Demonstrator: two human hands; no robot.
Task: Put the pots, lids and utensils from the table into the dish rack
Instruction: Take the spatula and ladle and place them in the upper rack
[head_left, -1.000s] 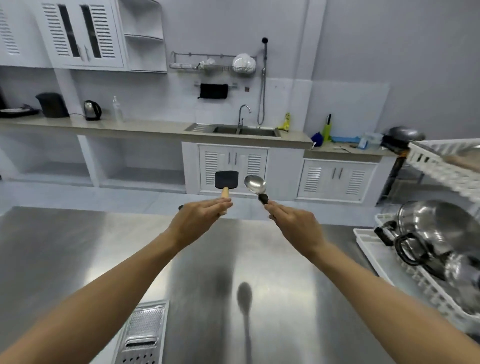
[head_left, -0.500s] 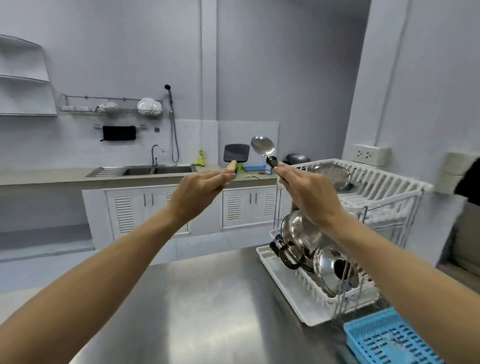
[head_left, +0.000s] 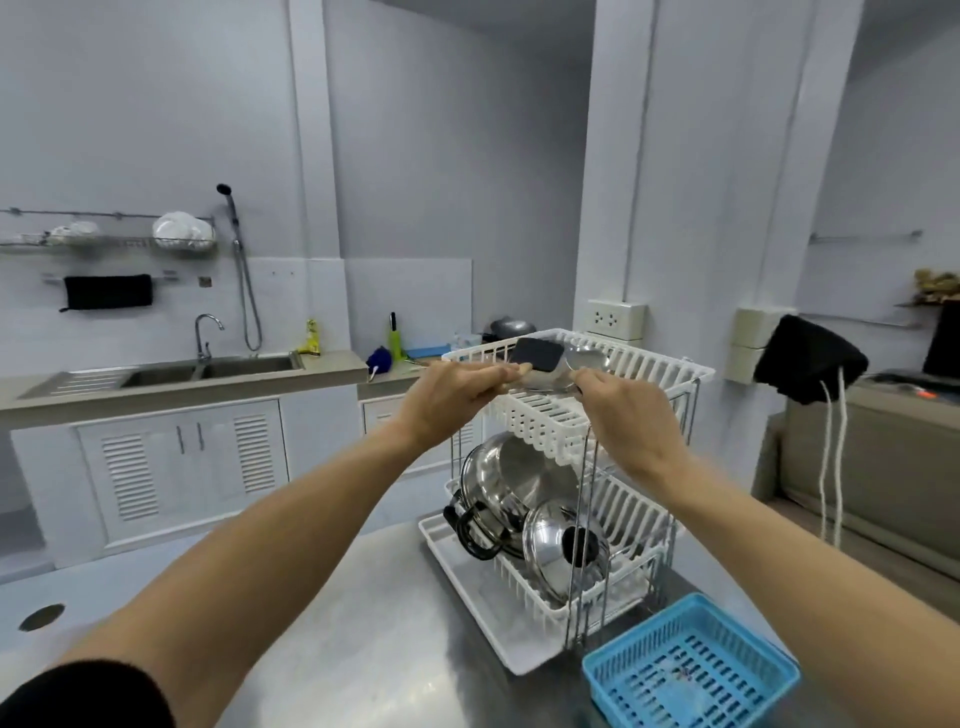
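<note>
A white two-tier dish rack (head_left: 660, 364) stands on the steel table (head_left: 363, 623). My left hand (head_left: 452, 400) grips a black spatula (head_left: 535, 354) by its wooden handle; the blade hangs over the upper tier. My right hand (head_left: 623, 410) holds a steel ladle (head_left: 584, 358) by its handle, its bowl over the same tier next to the spatula. On the lower tier a steel pot (head_left: 498, 483) with black handles lies on its side, and a steel lid (head_left: 561, 545) with a black knob leans in front of it.
A blue plastic basket (head_left: 691, 670) sits on the table just in front of the rack. A white drip tray (head_left: 467, 587) lies under the rack. A counter with a sink (head_left: 208, 369) runs along the far wall. A black cloth (head_left: 810, 364) hangs at right.
My view swung right and the rack came to the centre. Both hands carried the spatula and ladle from over the table to the rack's upper tier.
</note>
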